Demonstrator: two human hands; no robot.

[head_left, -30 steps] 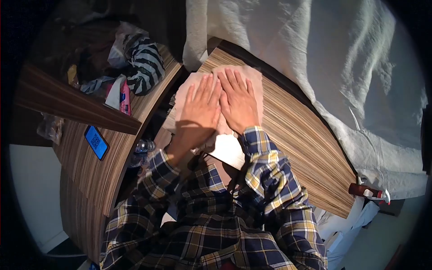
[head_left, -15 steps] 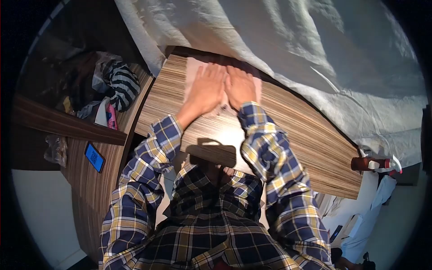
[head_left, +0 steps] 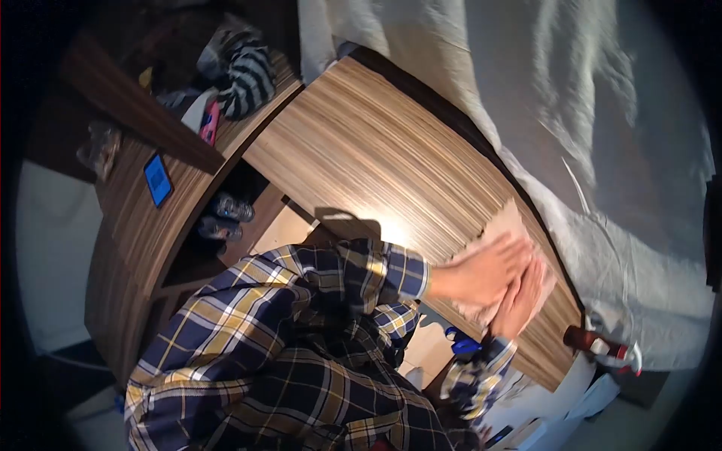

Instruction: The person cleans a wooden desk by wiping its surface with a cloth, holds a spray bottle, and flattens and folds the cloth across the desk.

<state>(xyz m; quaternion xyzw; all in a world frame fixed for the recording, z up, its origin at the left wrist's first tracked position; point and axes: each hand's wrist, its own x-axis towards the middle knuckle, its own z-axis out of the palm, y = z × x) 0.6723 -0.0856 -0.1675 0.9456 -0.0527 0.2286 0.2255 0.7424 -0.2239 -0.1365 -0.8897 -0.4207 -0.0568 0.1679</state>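
Note:
A pale pink cloth (head_left: 505, 223) lies on the wood-grain tabletop (head_left: 361, 143), toward its right end. My left hand (head_left: 489, 272) presses flat on it, fingers stretched out. Close beside it, my right hand (head_left: 524, 295) also lies flat on the cloth, its fingers touching or slightly under those of my left hand. Parts of the cloth under both palms are hidden.
A red-brown spray bottle (head_left: 590, 342) is past the table's right end. White fabric (head_left: 511, 90) hangs along the far edge. To the left, a phone (head_left: 158, 180) lies on a wooden shelf near a striped bundle (head_left: 248, 79); bottles (head_left: 226, 218) stand below.
Both hands have slid the cloth from the tabletop's far left part to its right end. The view has turned, and my left arm now reaches across my body.

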